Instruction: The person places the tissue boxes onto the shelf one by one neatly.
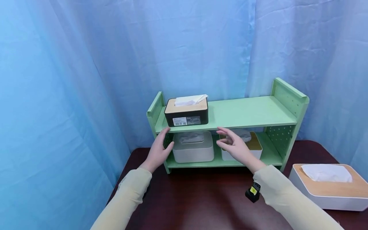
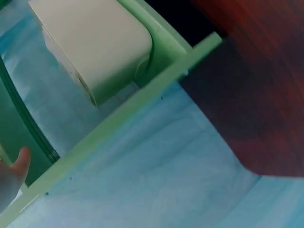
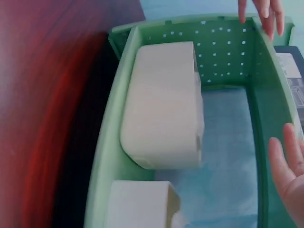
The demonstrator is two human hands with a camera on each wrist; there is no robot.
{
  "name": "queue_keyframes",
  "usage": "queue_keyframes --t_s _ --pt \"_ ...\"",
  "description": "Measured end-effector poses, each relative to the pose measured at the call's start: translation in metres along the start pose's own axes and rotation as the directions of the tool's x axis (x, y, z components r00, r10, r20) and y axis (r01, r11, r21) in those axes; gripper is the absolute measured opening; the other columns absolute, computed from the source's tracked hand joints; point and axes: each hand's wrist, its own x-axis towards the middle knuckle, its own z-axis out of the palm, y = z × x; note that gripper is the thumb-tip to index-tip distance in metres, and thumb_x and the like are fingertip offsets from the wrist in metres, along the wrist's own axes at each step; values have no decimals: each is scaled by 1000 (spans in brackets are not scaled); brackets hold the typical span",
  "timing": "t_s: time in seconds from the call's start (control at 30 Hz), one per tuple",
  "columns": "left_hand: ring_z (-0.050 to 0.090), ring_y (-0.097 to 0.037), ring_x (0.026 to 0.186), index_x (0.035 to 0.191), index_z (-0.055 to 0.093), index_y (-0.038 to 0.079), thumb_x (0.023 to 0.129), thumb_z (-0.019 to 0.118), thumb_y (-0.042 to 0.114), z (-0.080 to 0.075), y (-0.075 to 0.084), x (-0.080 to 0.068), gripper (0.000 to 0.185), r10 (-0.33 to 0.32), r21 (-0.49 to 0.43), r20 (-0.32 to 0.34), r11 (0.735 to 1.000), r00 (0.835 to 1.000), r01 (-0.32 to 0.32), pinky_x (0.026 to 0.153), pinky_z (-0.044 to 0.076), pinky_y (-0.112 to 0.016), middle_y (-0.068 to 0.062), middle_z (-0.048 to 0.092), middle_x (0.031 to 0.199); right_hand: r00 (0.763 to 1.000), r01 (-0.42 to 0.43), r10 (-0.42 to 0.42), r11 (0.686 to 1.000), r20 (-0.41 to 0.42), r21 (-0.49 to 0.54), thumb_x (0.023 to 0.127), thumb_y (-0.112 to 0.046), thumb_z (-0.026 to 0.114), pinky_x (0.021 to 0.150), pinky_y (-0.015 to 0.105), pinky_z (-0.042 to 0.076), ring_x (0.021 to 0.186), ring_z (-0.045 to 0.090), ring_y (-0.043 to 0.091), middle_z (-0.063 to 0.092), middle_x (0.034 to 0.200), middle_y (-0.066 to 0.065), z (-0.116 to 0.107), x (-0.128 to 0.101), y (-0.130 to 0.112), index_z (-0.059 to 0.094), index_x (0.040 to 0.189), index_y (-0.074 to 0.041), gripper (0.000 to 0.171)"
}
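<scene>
A green two-tier shelf point(image 1: 244, 111) stands on a dark red table point(image 1: 201, 198). On its top board at the left sits a black tissue box point(image 1: 186, 111) with a wooden lid. The lower board holds an all-white tissue box point(image 1: 193, 147) point(image 2: 95, 47) point(image 3: 161, 123) and, to its right, a white box with a wooden lid point(image 1: 256, 147) point(image 3: 137, 204). My left hand point(image 1: 164, 142) point(image 2: 19, 166) is open by the shelf's left post, beside the all-white box. My right hand point(image 1: 227, 139) point(image 3: 289, 175) hovers open with spread fingers in front of the lower tier, holding nothing.
A larger white tissue box with a wooden lid point(image 1: 327, 187) lies on the table at the right, near its edge. Blue curtain point(image 1: 86, 80) hangs close behind and to both sides. The top board's right part point(image 1: 258, 110) is bare.
</scene>
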Motion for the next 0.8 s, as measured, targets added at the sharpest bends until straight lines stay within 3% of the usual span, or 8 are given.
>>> queue_keyframes --t_s 0.13,0.33,0.57,0.67,0.8 --pt "20 -29 144 146 33 5 96 55 16 10 -2 -8 56 44 -4 -54 999 998 -44 113 23 -50 -15 30 153 1000 -4 4 1000 10 1 96 -25 57 95 50 45 118 54 34 41 145 16 3 -14 13 34 147 -15 57" --pt "36 -31 136 143 38 4 93 58 11 37 -7 -30 53 36 -44 -83 998 996 -39 109 32 -48 -16 40 146 999 12 -11 1000 32 -21 96 -19 57 88 39 50 110 58 34 48 137 21 4 -41 37 36 144 -7 54" --pt "47 -33 126 140 41 -1 94 56 8 80 -17 -70 49 -9 -158 -57 987 998 0 102 40 -47 -19 48 138 999 -29 27 999 34 33 95 -20 57 81 22 50 100 62 4 51 133 24 -4 -80 69 37 143 -3 54" --pt "48 -31 125 140 41 1 95 55 13 94 -18 -83 49 -12 -165 -24 986 1000 8 101 41 -46 -17 49 138 1000 -24 23 999 20 30 95 -15 56 78 22 51 96 62 0 57 125 15 -11 -94 83 38 140 1 51" --pt "46 -28 127 142 40 4 97 54 19 108 -13 -93 49 -28 -195 18 980 999 31 102 40 -44 -13 46 141 1000 -7 7 1000 5 12 95 -12 55 76 21 51 95 62 -1 59 116 -12 -20 -113 99 40 138 4 47"
